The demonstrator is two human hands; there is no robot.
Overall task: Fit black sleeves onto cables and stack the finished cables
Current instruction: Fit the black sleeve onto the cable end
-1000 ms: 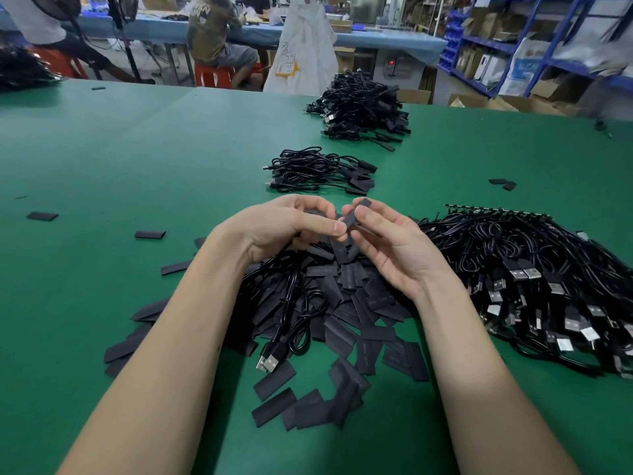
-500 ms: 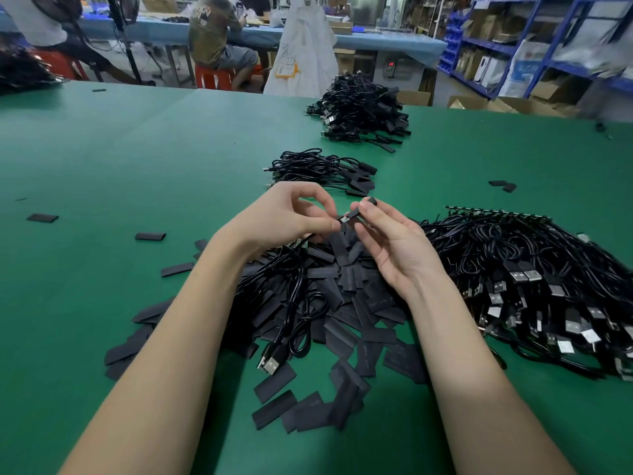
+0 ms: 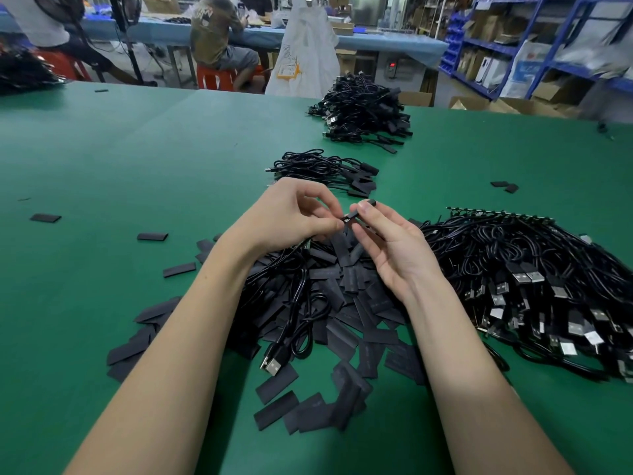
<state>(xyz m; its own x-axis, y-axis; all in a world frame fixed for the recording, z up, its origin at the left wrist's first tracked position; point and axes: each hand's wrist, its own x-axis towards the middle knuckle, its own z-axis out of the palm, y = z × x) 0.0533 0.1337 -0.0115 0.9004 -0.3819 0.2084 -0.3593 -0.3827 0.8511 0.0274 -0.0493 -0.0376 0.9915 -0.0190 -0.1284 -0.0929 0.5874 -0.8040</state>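
Left hand [image 3: 291, 214] pinches a cable end [image 3: 345, 219] between thumb and fingertips. Right hand [image 3: 390, 241] pinches a black sleeve [image 3: 363, 208], its near mouth right at that cable end. The two touch or nearly so; can't tell whether the tip is inside yet. My read: mid-insertion on one piece.

The rest of that cable [image 3: 294, 303] trails down from the left hand over the loose sleeves, with its USB plug [image 3: 272, 364] lying near the desk's near edge.

Under and in front of both hands: loose sleeve pile [image 3: 346, 323], flat black pieces spilling toward the near edge. Plenty of stock, with a few strays [image 3: 152, 236] off to the left on the desk [image 3: 102, 166].

Right of the hands: big heap of cables [image 3: 534, 286], plugs facing the near edge. No sleeves visible on them, so probably the unfinished backlog. It's the largest pile on the desk.

Beyond the hands, mid-desk: small stack [image 3: 325, 169] of cables whose right ends carry black sleeves. Looks like the current finished stack. Further back, near the far edge: a bigger stack [image 3: 366, 111] of the same, also likely finished.

Progress estimate: a fair batch is done across the two far stacks, but the backlog looks at least comparable. Well short of the end. This piece still needs seating, then goes on the near stack.
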